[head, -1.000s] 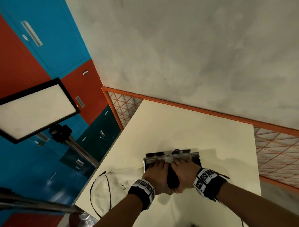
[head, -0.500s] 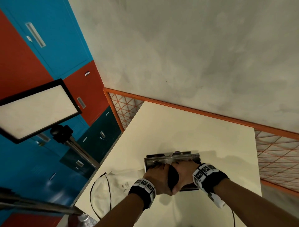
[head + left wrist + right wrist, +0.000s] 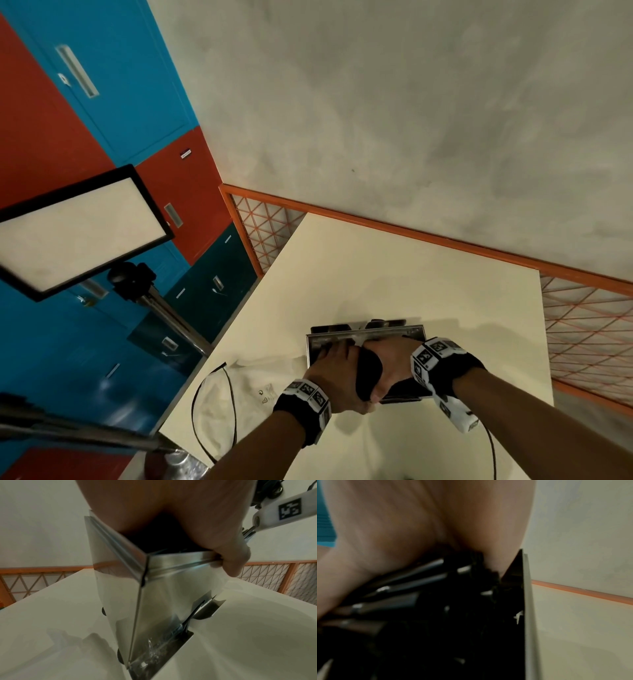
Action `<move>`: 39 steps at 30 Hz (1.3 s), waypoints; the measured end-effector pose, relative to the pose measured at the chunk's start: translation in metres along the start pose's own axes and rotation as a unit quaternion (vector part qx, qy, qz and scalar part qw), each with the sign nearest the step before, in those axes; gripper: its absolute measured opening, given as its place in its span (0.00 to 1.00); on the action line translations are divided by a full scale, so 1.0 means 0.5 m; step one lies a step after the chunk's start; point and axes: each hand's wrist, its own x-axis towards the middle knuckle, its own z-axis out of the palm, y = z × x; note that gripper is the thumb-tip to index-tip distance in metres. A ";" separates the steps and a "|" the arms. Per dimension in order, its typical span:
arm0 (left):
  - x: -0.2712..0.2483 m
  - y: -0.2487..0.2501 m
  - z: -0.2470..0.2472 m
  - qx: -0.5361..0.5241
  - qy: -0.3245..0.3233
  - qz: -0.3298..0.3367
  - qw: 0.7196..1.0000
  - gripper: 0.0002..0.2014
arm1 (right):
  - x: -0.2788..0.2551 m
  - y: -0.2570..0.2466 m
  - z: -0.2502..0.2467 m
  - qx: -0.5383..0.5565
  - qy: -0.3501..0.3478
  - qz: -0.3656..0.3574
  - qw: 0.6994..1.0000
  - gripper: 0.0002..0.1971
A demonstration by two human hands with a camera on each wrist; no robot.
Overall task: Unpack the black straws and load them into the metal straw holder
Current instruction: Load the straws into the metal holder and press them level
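Observation:
The metal straw holder (image 3: 404, 334) stands on the cream table (image 3: 394, 274), its top open. Both hands meet over that opening with a bundle of black straws (image 3: 368, 373) between them. My left hand (image 3: 334, 363) grips the bundle from the left, and in the left wrist view one of its fingers (image 3: 236, 562) hooks over the holder's (image 3: 171, 588) rim. My right hand (image 3: 392, 359) grips the bundle from the right. The right wrist view shows the black straws (image 3: 419, 601) under the palm, close to the holder's wall (image 3: 528, 615). The lower straw ends are hidden inside the holder.
A white bag with a black cord (image 3: 239, 387) lies on the table left of the holder. A light panel on a tripod (image 3: 75, 229) stands beyond the table's left edge. An orange-framed mesh railing (image 3: 582, 329) runs behind and to the right.
Both hands stay on the straw bundle over the holder. The right wrist has dropped and turned a little, and the bundle's near end sits slightly lower.

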 end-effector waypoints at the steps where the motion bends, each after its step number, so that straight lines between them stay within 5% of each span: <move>1: 0.002 -0.001 0.001 -0.002 -0.011 -0.006 1.000 0.54 | -0.002 -0.001 0.001 -0.002 0.005 -0.005 1.000 0.43; 7: 0.002 0.005 0.009 0.004 0.015 -0.006 1.000 0.58 | -0.014 -0.008 0.011 -0.107 0.034 0.000 0.994 0.48; 13: -0.008 0.006 0.006 0.026 0.050 0.000 0.998 0.50 | -0.017 -0.011 0.023 -0.192 0.093 0.010 0.977 0.50; 23: -0.016 0.003 0.006 0.022 0.046 -0.002 0.999 0.44 | -0.010 0.003 0.047 -0.154 0.094 0.017 0.983 0.51; 39: -0.009 0.003 0.001 -0.033 0.010 -0.014 0.999 0.48 | -0.005 -0.002 0.031 -0.162 0.068 0.027 0.984 0.51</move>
